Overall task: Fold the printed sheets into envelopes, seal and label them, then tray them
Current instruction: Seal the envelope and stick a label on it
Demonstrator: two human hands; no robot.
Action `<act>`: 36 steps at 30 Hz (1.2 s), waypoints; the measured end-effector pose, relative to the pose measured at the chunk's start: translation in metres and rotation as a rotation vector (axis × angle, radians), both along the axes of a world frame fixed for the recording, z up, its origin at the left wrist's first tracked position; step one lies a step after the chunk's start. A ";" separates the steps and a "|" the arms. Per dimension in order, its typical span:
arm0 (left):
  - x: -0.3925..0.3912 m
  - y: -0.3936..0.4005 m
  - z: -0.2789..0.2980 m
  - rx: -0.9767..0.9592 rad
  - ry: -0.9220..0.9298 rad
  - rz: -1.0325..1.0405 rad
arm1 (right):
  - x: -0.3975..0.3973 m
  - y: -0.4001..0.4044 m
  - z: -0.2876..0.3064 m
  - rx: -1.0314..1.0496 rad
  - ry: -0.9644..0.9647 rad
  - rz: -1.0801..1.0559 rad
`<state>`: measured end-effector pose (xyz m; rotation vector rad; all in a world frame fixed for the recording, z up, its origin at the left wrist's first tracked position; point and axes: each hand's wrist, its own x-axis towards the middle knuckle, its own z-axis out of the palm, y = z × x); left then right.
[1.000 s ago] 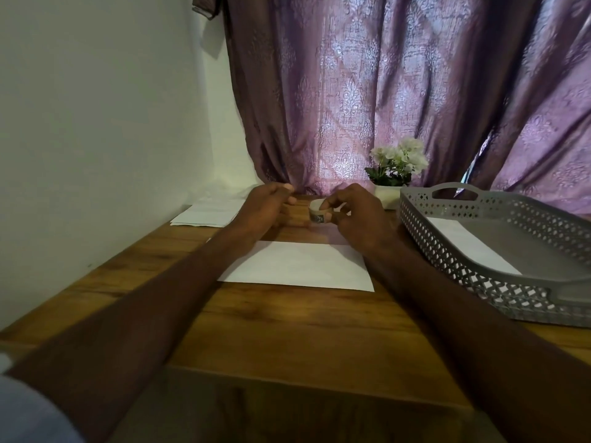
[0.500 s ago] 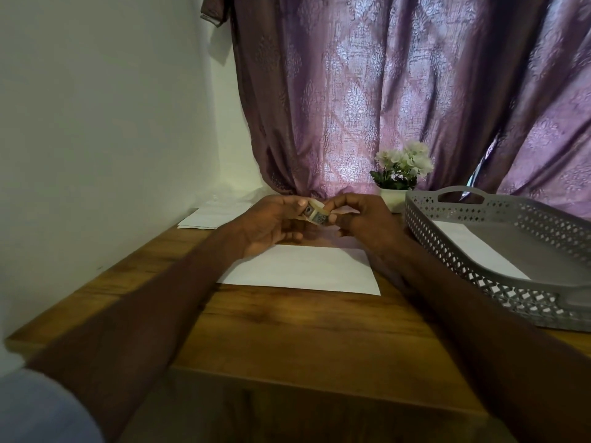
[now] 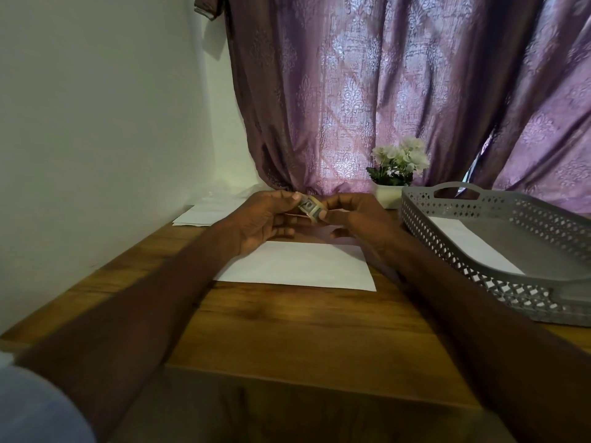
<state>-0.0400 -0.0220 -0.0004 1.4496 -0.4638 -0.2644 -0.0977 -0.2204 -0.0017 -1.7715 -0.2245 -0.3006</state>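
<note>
A small roll of tape (image 3: pixel 311 208) is held in the air between both hands, above the far edge of a white envelope (image 3: pixel 297 265) that lies flat on the wooden table (image 3: pixel 287 327). My left hand (image 3: pixel 262 219) pinches the roll at its upper left with fingertips. My right hand (image 3: pixel 355 219) grips its right side, thumb on the lower edge. A grey perforated tray (image 3: pixel 479 251) stands at the right with a white envelope (image 3: pixel 470 241) inside it.
A stack of white sheets (image 3: pixel 204 214) lies at the far left by the wall. A small pot of white flowers (image 3: pixel 396 171) stands behind the hands, in front of a purple curtain (image 3: pixel 383 91). The wall closes the left side.
Both hands have drawn the tape roll slightly toward me and tilted it; the left fingertips now pinch the roll's upper edge.
</note>
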 end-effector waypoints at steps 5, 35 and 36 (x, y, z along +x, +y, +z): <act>0.003 0.001 0.000 -0.007 -0.023 0.117 | 0.001 -0.001 0.002 -0.127 0.013 -0.042; -0.008 -0.015 0.000 0.016 -0.093 0.290 | 0.001 0.002 0.008 -0.127 -0.099 -0.370; -0.010 -0.016 0.000 -0.002 -0.089 0.282 | 0.000 0.008 0.007 -0.024 -0.030 -0.282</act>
